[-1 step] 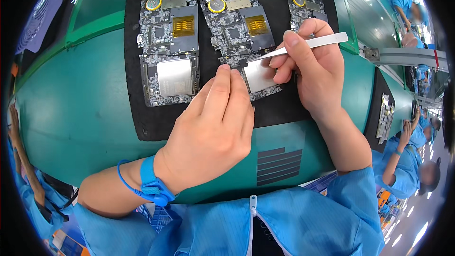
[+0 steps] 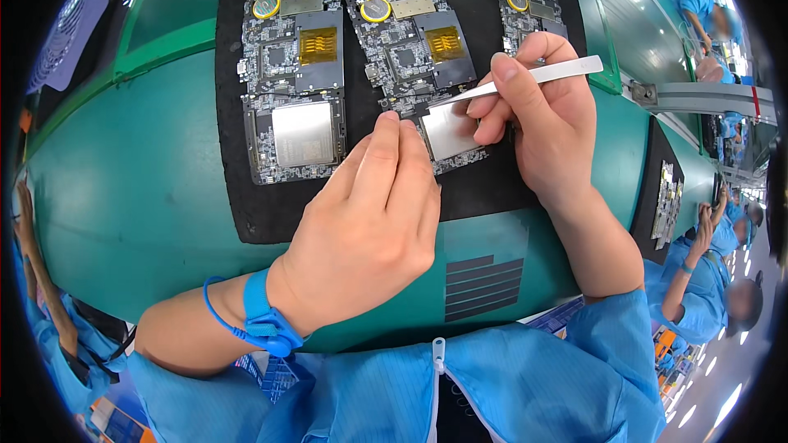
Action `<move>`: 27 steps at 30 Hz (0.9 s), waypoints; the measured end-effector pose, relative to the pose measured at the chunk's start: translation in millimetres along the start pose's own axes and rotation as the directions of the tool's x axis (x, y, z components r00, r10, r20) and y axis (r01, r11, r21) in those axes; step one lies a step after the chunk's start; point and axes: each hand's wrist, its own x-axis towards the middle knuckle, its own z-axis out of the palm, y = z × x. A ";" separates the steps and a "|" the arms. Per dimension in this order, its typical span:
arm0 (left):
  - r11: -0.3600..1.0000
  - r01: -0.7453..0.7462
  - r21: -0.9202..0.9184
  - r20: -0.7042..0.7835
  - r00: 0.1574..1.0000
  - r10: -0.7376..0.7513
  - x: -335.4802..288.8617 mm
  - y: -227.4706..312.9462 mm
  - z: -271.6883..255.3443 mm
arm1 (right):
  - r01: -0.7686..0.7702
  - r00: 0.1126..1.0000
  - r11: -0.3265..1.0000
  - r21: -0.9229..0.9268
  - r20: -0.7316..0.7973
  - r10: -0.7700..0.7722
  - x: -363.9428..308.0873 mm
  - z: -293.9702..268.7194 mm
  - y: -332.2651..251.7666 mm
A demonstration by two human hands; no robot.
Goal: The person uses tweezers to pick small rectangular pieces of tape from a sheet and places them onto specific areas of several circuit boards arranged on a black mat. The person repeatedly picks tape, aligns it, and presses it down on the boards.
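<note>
My right hand (image 2: 552, 107) is closed round a pair of silver tweezers (image 2: 558, 72), whose tips point left and down at the middle circuit board (image 2: 404, 59). The tips meet the board just above the upper edge of its silver metal plate (image 2: 451, 133). My left hand (image 2: 369, 209) lies at the lower left side of the same board, its fingers pressed together and their tips on the board's edge. The left thumb is hidden beneath the hand. On this board sit a yellow-rimmed coin cell (image 2: 375, 9) and a square of amber tape (image 2: 444, 44).
Beneath the boards is a black mat (image 2: 263, 217) on a green worktop (image 2: 131, 197). Another circuit board (image 2: 308, 135) lies at left, and a third (image 2: 517, 20) is partly behind my right hand. Dark strips (image 2: 484, 289) lie near me. Co-workers in blue sit at right.
</note>
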 end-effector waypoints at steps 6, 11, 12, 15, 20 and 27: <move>1.000 0.005 0.002 -0.020 1.000 -0.005 -0.1 1.3 2.5 | 0.007 1.000 1.000 -0.008 -0.001 -0.007 -0.7 0.6 -0.4; 1.000 -0.006 0.016 -0.034 0.999 0.006 -0.8 1.1 5.4 | -0.004 1.000 0.999 -0.049 -0.020 0.003 -0.8 1.5 -2.6; 1.000 -0.006 0.017 -0.028 1.000 0.006 -0.8 0.9 5.0 | -0.003 1.000 0.999 -0.051 -0.021 0.002 -0.8 2.4 -3.2; 1.000 -0.005 0.011 -0.006 1.000 0.005 -0.8 0.4 3.9 | 0.000 1.000 0.999 -0.053 -0.017 -0.001 -0.3 2.2 -0.7; 0.997 0.033 -0.067 -0.022 0.999 -0.035 0.7 2.0 4.6 | -0.003 1.000 0.999 -0.048 -0.015 0.002 -0.8 0.8 -1.7; 0.984 0.027 -0.175 -0.030 0.999 -0.033 3.5 -5.6 8.0 | 0.008 1.000 0.997 -0.076 -0.029 -0.010 -3.8 4.5 -1.9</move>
